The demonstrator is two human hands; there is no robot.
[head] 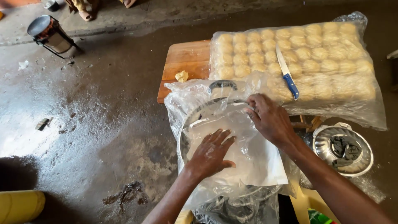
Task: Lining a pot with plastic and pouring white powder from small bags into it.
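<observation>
My left hand lies flat, fingers spread, on a clear plastic sheet and a white paper that cover a large metal pot. My right hand pinches the plastic at the pot's far rim. Just beyond the pot, a wooden table holds rows of pale dough balls under a clear plastic cover. A knife with a blue handle rests on top of that cover, a short way past my right hand.
A small dough scrap lies on the table's bare wood. A metal lid with a dark cloth in it sits at the right. A metal can stands far left on the wet concrete floor. A yellow object is at bottom left.
</observation>
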